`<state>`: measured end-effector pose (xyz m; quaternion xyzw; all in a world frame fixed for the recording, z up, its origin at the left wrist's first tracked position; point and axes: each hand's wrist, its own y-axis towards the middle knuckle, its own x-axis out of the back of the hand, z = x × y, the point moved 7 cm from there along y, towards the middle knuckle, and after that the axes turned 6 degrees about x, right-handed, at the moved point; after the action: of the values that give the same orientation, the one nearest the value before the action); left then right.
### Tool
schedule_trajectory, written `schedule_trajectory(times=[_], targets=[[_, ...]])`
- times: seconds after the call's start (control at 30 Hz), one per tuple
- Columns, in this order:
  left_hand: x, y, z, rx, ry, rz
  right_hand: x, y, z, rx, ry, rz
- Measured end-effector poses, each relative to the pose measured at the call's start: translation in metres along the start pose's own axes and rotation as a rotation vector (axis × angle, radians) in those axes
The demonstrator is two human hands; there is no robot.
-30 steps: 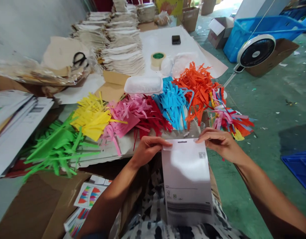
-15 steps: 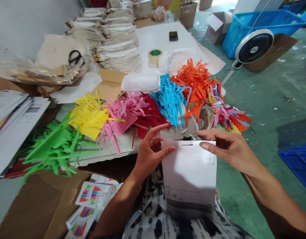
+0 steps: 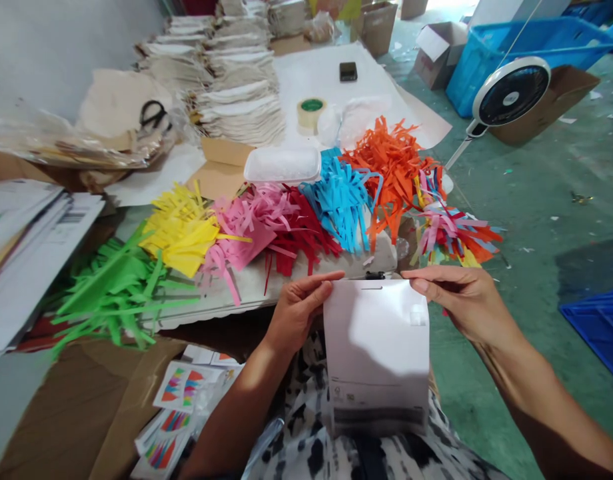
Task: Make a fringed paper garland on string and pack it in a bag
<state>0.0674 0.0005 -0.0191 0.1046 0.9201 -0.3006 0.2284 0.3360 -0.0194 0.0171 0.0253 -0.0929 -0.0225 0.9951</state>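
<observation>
A white printed card [image 3: 376, 347] with a slot near its top edge hangs upright in front of my lap. My left hand [image 3: 301, 307] is closed at its upper left corner, thumb against the index finger. At the upper right corner my right hand [image 3: 461, 297] pinches the card between thumb and fingers. Small print and a grey band show low on the card, and a small pale sticker-like patch sits near its right edge. Just behind the top edge is a small black object [image 3: 375, 275], mostly hidden, whose kind I cannot tell.
Green [image 3: 116, 287], yellow [image 3: 181, 233], pink, red, blue [image 3: 341, 200] and orange [image 3: 386, 167] paper fringes line the table edge. Behind them are a plastic tub [image 3: 282, 165], tape roll [image 3: 311, 115] and stacked bags [image 3: 236, 93]. A fan [image 3: 511, 93] stands right; a carton [image 3: 81, 413] with printed cards lies lower left.
Both hands have shifted outward to the card's top corners. The left thumb has slid off the card's face toward the corner, and the right thumb has moved closer to the right edge.
</observation>
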Motion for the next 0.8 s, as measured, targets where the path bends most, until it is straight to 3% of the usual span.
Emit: schedule_trajectory(times=[0.17, 0.3, 0.47, 0.6, 0.8], targets=[[-0.006, 0.008, 0.005, -0.056, 0.000, 0.011, 0.002, 0.007, 0.005, 0.051, -0.130, -0.005], [-0.015, 0.012, 0.019, -0.011, 0.024, 0.013, -0.009, 0.014, 0.026, 0.172, -0.311, 0.221], [-0.024, 0.011, 0.018, -0.089, 0.113, 0.012, -0.028, 0.022, 0.052, 0.326, -0.589, 0.406], [-0.035, 0.007, 0.019, -0.104, 0.128, 0.057, -0.036, 0.029, 0.045, 0.262, -0.531, 0.525], [-0.044, 0.000, 0.035, 0.010, 0.148, 0.075, -0.035, 0.029, 0.036, 0.211, -0.341, 0.594]])
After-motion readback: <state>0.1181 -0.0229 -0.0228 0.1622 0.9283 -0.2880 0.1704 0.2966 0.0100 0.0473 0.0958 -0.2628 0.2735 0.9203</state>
